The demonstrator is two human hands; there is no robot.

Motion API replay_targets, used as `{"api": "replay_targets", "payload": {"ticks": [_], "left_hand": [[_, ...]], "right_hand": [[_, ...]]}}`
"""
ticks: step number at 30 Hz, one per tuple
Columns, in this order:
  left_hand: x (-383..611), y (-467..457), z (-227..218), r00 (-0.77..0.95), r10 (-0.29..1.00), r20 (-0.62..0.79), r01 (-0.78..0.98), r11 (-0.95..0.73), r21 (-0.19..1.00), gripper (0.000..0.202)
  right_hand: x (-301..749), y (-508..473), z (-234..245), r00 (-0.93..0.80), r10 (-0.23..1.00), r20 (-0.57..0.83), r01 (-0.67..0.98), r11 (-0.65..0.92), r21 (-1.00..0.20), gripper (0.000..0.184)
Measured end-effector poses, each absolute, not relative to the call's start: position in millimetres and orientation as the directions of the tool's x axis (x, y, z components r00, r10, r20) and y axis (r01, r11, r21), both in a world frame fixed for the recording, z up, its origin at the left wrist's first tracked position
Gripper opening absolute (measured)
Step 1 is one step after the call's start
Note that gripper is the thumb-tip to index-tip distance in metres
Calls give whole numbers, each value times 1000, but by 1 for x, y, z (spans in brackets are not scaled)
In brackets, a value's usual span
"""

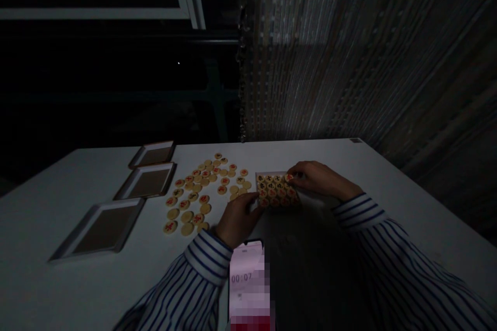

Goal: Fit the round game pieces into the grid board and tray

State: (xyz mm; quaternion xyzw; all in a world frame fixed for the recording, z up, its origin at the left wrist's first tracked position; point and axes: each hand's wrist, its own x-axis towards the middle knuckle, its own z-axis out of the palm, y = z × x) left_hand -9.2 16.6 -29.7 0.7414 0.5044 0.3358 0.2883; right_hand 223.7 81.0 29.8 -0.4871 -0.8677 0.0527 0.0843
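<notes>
A small shallow box [259,175] on the white table [58,207] holds rows of round wooden game discs with red and black characters. My right hand [316,178] rests at the box's far right corner, fingers pinched on a red-marked disc [288,178]. My left hand [237,219] is at the box's near left corner, fingers curled against its edge. Both sleeves are striped. To the left of the box lies a loose scatter of several more discs [202,189], some face up, some blank.
Three shallow square trays [101,228], [146,182], [153,154] lie in a diagonal row at the left. A phone [248,282] showing a timer lies at the near edge between my arms. A bead curtain [349,51] hangs behind the table; the room is dark.
</notes>
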Motion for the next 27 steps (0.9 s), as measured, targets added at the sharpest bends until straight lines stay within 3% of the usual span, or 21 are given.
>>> {"api": "replay_targets", "payload": {"ticks": [27], "left_hand": [[-9,16,-28,255,947,196,558,-310,770,31]], "right_hand": [[230,91,15,-555,831,38,807,549,-219,29]]}}
